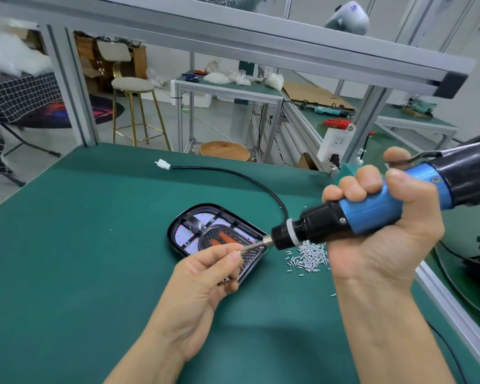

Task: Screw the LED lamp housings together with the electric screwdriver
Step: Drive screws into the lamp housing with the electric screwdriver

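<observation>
One LED lamp housing (205, 231) lying flat on the green bench (81, 245), near the middle, long axis running from far left to near right, black cable (233, 173) trailing from its far side to a white connector (162, 164). Showing an open inner face with pale panels and an oval centre part. Just above its near-right end, being pinched between thumb and fingertips of the left hand (205, 270): a small screw (243, 250), apparently being fed onto the bit tip (257, 246); exact seating too small to tell. Pointing down and leftward toward that same end, the electric screwdriver (358, 214), blue and black, being gripped with fingers wrapped fully around the barrel by the right hand (380, 217). Lying just right of the housing and under the tool's nose, a loose heap of screws (309, 256), a few strays scattered nearer. Judging the coming move: swinging the bit down to a screw hole on the housing, directly below and slightly left of the tip; left hand nearer the housing, right hand up and to the right. Standing farther off, beyond the bench edge: a stool (133, 87), another workbench (227, 90) with bags, and a white socket box (336, 142) at far right.
</observation>
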`<state>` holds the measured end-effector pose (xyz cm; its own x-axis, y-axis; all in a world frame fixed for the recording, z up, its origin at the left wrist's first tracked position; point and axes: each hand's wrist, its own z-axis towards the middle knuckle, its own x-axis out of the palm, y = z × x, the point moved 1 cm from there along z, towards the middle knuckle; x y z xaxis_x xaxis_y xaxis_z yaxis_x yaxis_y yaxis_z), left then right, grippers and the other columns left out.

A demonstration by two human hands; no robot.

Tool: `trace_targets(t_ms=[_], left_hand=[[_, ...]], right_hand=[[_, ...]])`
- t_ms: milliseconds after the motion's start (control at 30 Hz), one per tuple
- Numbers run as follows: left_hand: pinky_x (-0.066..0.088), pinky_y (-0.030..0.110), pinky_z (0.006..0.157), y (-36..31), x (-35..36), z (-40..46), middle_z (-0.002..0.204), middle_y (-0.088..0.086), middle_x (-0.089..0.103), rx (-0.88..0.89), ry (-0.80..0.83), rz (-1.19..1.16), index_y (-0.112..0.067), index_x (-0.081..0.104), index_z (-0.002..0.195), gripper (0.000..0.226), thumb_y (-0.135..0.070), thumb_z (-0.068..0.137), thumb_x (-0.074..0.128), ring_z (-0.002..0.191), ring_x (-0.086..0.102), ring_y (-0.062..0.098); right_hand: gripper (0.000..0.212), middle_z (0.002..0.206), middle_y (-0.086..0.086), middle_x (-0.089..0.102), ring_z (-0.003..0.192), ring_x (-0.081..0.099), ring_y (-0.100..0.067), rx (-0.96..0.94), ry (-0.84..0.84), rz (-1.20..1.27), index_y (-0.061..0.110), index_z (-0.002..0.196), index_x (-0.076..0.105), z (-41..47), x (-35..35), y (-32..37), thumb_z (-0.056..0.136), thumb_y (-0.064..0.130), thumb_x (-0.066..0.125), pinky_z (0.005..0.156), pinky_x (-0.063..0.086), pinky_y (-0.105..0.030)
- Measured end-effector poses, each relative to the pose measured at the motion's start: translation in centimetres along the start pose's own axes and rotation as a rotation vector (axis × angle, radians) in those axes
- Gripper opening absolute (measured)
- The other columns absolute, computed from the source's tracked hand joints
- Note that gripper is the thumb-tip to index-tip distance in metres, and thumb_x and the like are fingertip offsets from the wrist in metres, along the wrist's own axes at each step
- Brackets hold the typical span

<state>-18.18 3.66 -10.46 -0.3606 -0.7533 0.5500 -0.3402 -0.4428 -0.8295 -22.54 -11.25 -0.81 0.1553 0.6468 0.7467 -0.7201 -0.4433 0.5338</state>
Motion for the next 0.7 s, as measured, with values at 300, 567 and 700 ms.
trace_targets(t_ms=[300,567,700], left_hand=[[0.047,0.019,0.052,0.0,-0.6,0.2,0.068,0.002,0.059,-0.044,-0.033,-0.106,-0.014,0.077,0.076,0.019,-0.02,0.058,0.073,0.057,0.053,0.007],[0.049,0.018,0.055,0.1,-0.7,0.2,0.063,0.001,0.062,0.084,-0.113,-0.006,-0.013,0.078,0.073,0.013,-0.015,0.063,0.069,0.055,0.05,0.008],[0.049,0.017,0.055,-0.7,-1.4,0.4,0.062,0.002,0.065,0.116,-0.098,0.06,-0.011,0.077,0.072,0.011,-0.012,0.067,0.067,0.054,0.053,0.008]], right_hand=[[0.017,0.056,0.007,0.045,0.047,0.044,-0.008,0.013,0.019,-0.01,0.02,0.087,0.052,0.1,0.7,-0.9,0.075,0.014,0.042,0.054,0.043,-0.021],[0.019,0.054,0.007,0.043,0.046,0.042,-0.008,-0.001,0.075,-0.047,0.018,0.089,0.05,0.0,1.0,-1.5,0.075,0.012,0.039,0.053,0.042,-0.022],[0.02,0.054,0.007,0.044,0.046,0.042,-0.009,0.005,0.075,-0.037,0.019,0.088,0.051,0.1,1.2,-2.5,0.074,0.013,0.039,0.053,0.042,-0.022]])
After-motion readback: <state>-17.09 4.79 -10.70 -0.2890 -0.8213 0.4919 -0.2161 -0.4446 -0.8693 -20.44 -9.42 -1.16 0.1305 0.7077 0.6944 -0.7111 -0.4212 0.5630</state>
